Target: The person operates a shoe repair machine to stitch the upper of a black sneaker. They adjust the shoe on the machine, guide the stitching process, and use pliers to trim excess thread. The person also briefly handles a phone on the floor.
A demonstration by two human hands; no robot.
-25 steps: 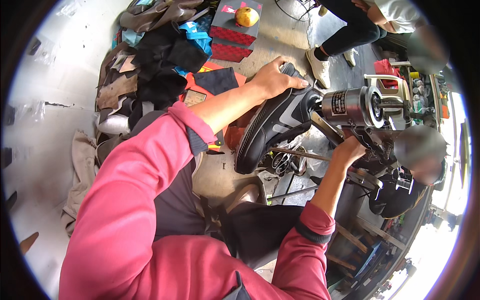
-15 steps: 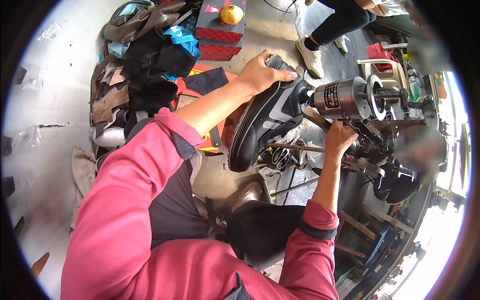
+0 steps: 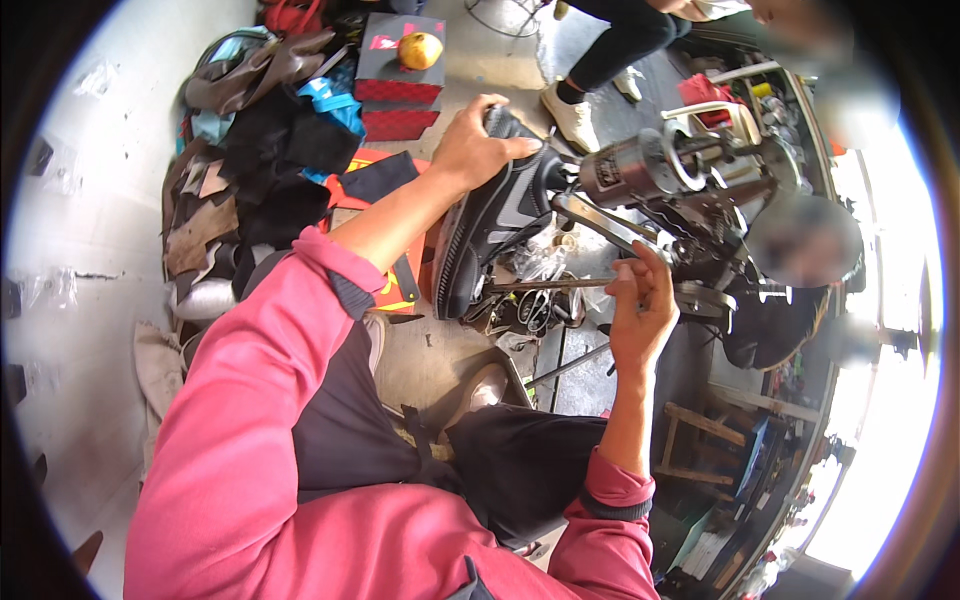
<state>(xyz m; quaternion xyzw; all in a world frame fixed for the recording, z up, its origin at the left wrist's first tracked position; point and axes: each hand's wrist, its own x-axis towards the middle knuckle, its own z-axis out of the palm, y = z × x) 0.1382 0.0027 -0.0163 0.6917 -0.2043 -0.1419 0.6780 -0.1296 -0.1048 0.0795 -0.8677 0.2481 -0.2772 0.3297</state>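
Observation:
My left hand (image 3: 478,150) grips a black and grey shoe (image 3: 505,205) by its heel end, thumb over the collar. The shoe is tilted, its toe pointing down and its ribbed sole facing left. The shoe's opening lies against a metal sewing machine (image 3: 630,172) with a cylindrical head. Whether the needle is in the shoe cannot be seen. My right hand (image 3: 643,310) is raised beside a flat metal bar and a thin rod (image 3: 545,285). Its fingers are loosely bent and apart, with nothing visible between them.
A pomegranate (image 3: 419,50) sits on stacked dark and red boxes (image 3: 400,92). Leather scraps (image 3: 245,150) are heaped at the left. Another person's leg and white shoe (image 3: 572,118) are at the far side. A wooden frame (image 3: 700,425) and a cluttered shelf lie to the right.
My right hand has come off the machine beneath its cylinder, and its fingers have loosened. The machine's head has turned. The whole view has shifted; my left hand still grips the shoe.

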